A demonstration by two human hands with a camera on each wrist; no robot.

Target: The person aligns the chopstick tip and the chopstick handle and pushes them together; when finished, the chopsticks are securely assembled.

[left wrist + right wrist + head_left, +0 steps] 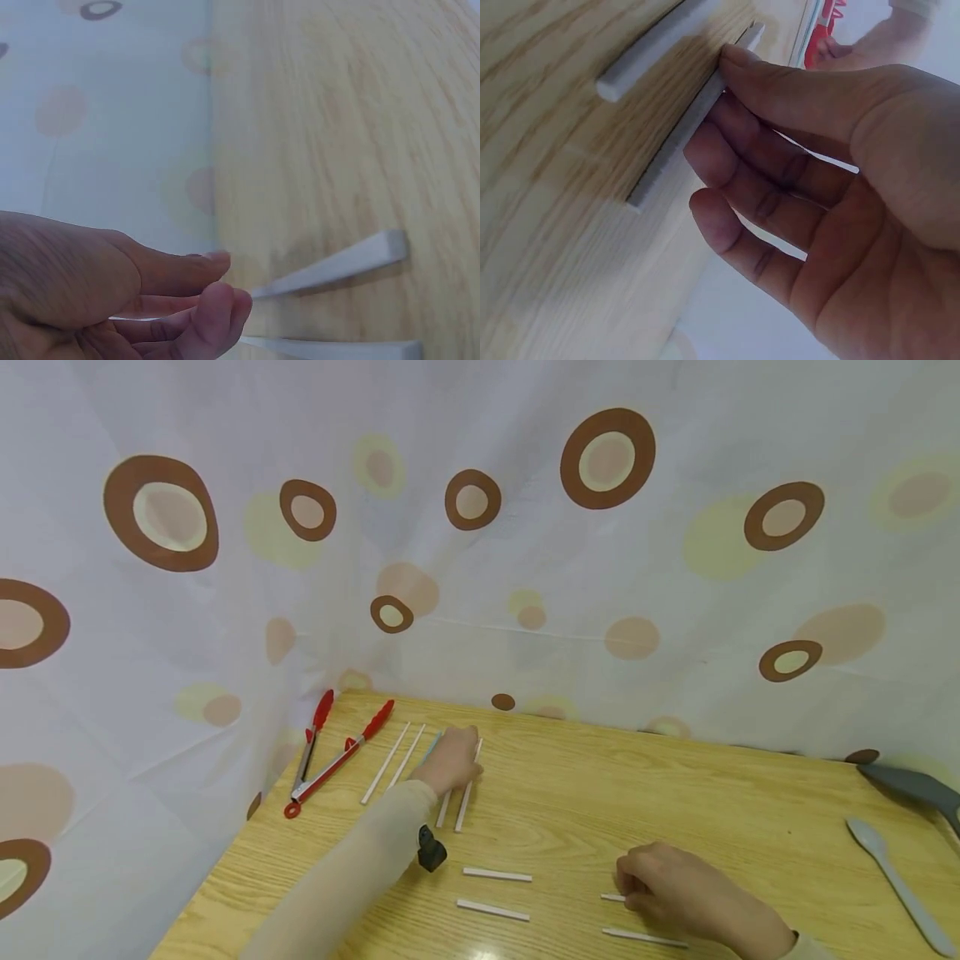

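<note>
My right hand [675,885] pinches a short white stick [664,161] between thumb and fingers, low over the wooden table. A second short white stick [645,937] lies just in front of it. My left hand [450,762] reaches to the back, over a row of long sticks. Its thumb and fingertips come close together above two long white sticks [349,259], in the left wrist view; I cannot tell whether they grip one. A blue stick [432,748] shows beside that hand, partly covered. Two more long white sticks [386,762] lie to its left.
Red-handled tongs [330,768] lie spread at the back left of the table [600,802]. Two short white sticks [495,875] lie between my arms. A grey spoon [896,877] and a dark utensil [911,785] lie at the right. A patterned cloth [480,568] hangs behind.
</note>
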